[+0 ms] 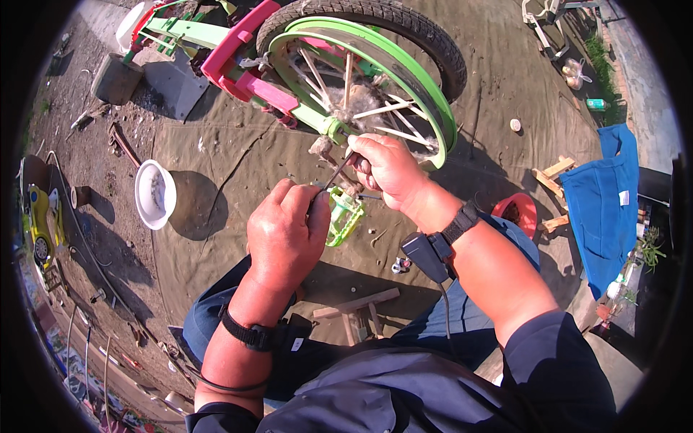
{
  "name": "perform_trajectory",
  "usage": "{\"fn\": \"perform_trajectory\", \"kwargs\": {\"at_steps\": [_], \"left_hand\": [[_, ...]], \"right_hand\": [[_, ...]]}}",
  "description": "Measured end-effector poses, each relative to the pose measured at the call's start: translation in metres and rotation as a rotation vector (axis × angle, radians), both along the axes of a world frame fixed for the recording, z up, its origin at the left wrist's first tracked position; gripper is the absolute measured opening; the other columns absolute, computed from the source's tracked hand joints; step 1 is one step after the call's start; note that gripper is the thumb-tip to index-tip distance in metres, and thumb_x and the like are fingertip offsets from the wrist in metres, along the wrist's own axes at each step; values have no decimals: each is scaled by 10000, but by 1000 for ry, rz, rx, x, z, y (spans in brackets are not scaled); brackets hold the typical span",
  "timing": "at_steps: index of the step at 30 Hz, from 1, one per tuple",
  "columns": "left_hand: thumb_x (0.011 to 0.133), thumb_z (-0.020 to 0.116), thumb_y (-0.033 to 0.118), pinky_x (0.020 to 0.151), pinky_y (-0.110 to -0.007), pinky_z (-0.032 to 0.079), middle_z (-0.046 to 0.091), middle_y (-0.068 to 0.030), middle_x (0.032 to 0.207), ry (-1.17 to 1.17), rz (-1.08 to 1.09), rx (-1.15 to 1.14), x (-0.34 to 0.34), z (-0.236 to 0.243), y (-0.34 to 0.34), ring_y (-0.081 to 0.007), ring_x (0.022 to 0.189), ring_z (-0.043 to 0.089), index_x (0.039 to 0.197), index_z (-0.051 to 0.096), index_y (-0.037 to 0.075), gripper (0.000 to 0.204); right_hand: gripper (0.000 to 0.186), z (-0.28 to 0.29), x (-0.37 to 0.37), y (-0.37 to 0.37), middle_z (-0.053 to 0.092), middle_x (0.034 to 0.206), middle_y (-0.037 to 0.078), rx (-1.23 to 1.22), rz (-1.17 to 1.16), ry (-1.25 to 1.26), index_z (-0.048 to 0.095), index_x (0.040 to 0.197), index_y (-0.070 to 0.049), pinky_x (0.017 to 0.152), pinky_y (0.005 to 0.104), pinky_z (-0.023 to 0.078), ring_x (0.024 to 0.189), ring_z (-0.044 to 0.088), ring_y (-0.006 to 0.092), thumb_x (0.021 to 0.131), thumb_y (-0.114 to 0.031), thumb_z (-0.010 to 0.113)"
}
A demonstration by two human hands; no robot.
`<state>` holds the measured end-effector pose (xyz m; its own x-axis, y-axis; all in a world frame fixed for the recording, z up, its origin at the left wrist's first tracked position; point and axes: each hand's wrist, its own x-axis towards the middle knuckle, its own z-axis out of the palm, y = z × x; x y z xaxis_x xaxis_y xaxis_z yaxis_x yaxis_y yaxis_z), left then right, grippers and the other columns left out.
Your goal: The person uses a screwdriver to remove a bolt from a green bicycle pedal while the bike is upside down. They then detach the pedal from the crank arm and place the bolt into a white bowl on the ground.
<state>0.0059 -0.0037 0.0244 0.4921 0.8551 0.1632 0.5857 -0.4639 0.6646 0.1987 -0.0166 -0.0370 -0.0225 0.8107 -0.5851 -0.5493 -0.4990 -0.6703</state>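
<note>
- Step in hand, my read: hand work with a slim dark metal rod [338, 171] by the bike's wheel hub end; exact action can't tell.
- Left hand [287, 227]: fingers curled around the rod's near end.
- Right hand [386, 167]: thumb and fingers pinching the far end, just beside the green fork end [334, 130].
- Rod: spans the gap between both hands, slanting up and right; whether it touches the fork end, unclear.
- Green-rimmed wheel [442, 94]: just beyond right hand; green pedal [345, 216] just right of left hand.
- Next move likely calls for a firm two-hand grip, rod tip controlled, knuckles clear of spokes [393, 110].
</note>
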Motion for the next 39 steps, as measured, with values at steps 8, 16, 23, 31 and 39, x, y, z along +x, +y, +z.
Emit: {"fn": "perform_trajectory", "kwargs": {"at_steps": [8, 16, 23, 31, 39], "left_hand": [[892, 637, 75, 590, -308, 453, 583, -75, 712, -76, 89, -292, -4, 3, 0, -173, 619, 558, 868, 622, -1, 81], [921, 658, 151, 676, -234, 455, 616, -1, 775, -45, 138, -741, -14, -55, 4, -61, 739, 530, 960, 657, -12, 168], [904, 662, 143, 694, -283, 486, 642, -48, 803, -35, 124, -700, -11, -94, 3, -112, 743, 581, 951, 653, -11, 161], [848, 673, 111, 700, -386, 497, 609, -137, 841, 139, 40, -308, -5, -59, -7, -330, 780, 625, 893, 670, 11, 110], [806, 678, 38, 649, -387, 482, 582, -117, 775, 77, 36, -132, -5, -26, -14, -310, 720, 596, 853, 629, 23, 69]], "right_hand": [[280, 3, -8, 1, 457, 576, -44, 32, -5, -208, 606, 822, -46, 444, 208, 306, 468, 397, 45, 971, -276, 545], [299, -13, 2, 2, 564, 653, 114, 410, 172, -982, 596, 781, -27, 560, 409, 432, 586, 559, 289, 956, -262, 538], [256, -8, 2, 1, 595, 727, 184, 589, 172, -1242, 564, 757, -30, 630, 487, 448, 725, 584, 408, 935, -213, 543], [256, -5, 3, -5, 569, 695, 176, 607, 141, -1174, 551, 747, -17, 609, 456, 431, 677, 554, 397, 937, -189, 550], [303, -25, 8, -3, 547, 621, 84, 328, 116, -739, 615, 789, -24, 557, 350, 414, 549, 498, 209, 954, -271, 556]]}}
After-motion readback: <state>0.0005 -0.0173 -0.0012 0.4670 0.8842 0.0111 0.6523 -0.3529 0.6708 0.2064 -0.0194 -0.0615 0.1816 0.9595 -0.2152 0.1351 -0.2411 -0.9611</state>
